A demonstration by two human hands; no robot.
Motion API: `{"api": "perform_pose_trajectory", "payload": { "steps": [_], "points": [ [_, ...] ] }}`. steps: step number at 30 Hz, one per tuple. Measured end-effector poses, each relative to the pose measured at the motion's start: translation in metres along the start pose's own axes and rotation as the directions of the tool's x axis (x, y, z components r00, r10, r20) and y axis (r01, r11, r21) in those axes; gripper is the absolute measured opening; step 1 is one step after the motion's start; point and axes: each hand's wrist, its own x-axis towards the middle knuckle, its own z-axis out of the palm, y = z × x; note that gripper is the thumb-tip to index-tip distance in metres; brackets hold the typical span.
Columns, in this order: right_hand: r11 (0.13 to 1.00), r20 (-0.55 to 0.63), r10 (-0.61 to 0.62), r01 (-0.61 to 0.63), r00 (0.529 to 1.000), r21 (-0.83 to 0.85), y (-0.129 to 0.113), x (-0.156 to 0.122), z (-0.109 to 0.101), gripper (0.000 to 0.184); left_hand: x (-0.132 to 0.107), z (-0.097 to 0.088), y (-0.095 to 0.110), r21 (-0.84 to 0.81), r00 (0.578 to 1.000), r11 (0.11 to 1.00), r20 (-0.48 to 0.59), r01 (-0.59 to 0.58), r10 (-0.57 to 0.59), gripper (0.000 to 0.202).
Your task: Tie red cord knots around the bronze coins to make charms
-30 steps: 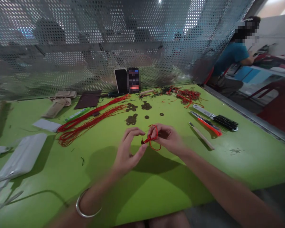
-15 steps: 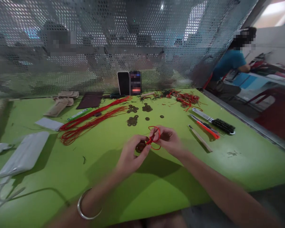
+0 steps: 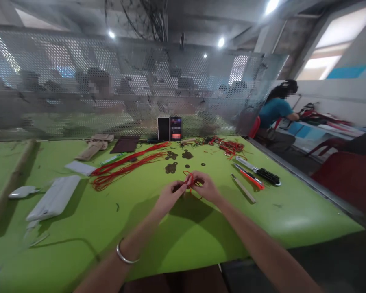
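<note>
Both hands meet above the green table (image 3: 134,228), pinching a looped red cord (image 3: 197,197) between them. My left hand (image 3: 170,196) is closed, its thumb and forefinger on the knotted part of the cord. The coins that were visible in this hand are now mostly hidden by the fingers. My right hand (image 3: 205,186) is closed on the cord too, with one loop standing up above its fingertips and another hanging below. Just beyond the hands lie small piles of dark round coins (image 3: 171,167) and two single coins.
Long red cords (image 3: 110,179) stretch left of the coins. A craft knife (image 3: 243,189), orange-handled tool (image 3: 253,181) and brush (image 3: 268,176) lie right. A white power bank (image 3: 53,198) sits left. Two phones (image 3: 164,129) lean on the mesh panel; finished-looking red cord pieces (image 3: 230,146) lie behind.
The view has tilted up and shows more ceiling. My hands have turned slightly, so the coins in my left hand no longer show clearly. Both still grip the cord.
</note>
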Motion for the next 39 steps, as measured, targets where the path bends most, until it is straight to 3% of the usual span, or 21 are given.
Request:
{"api": "perform_pose_trajectory", "payload": {
  "steps": [6, 14, 20, 34, 39],
  "points": [
    [0.998, -0.032, 0.023, -0.024, 0.999, -0.057, 0.005, -0.006, 0.010, 0.007, -0.007, 0.000, -0.003, -0.108, 0.996, 0.994, -0.092, 0.004, -0.014, 0.022],
    [0.990, -0.060, 0.135, -0.137, 0.989, -0.018, 0.004, -0.021, 0.024, 0.029, -0.025, 0.021, -0.018, -0.343, 0.980, 0.938, -0.196, -0.048, -0.021, 0.021],
    [0.981, -0.074, 0.179, -0.184, 0.981, -0.064, 0.009, -0.021, 0.021, 0.033, -0.025, 0.016, -0.020, -0.428, 0.977, 0.899, -0.213, -0.090, -0.003, 0.029],
    [0.965, 0.053, 0.154, -0.138, 0.987, -0.224, 0.010, -0.021, 0.019, 0.035, -0.027, 0.019, -0.019, -0.367, 0.967, 0.923, -0.256, -0.115, 0.019, 0.022],
    [0.957, 0.073, 0.175, -0.152, 0.982, -0.247, 0.007, -0.024, 0.017, 0.036, -0.022, 0.019, -0.023, -0.291, 0.947, 0.946, -0.317, -0.143, 0.046, 0.028]
  ]
}}
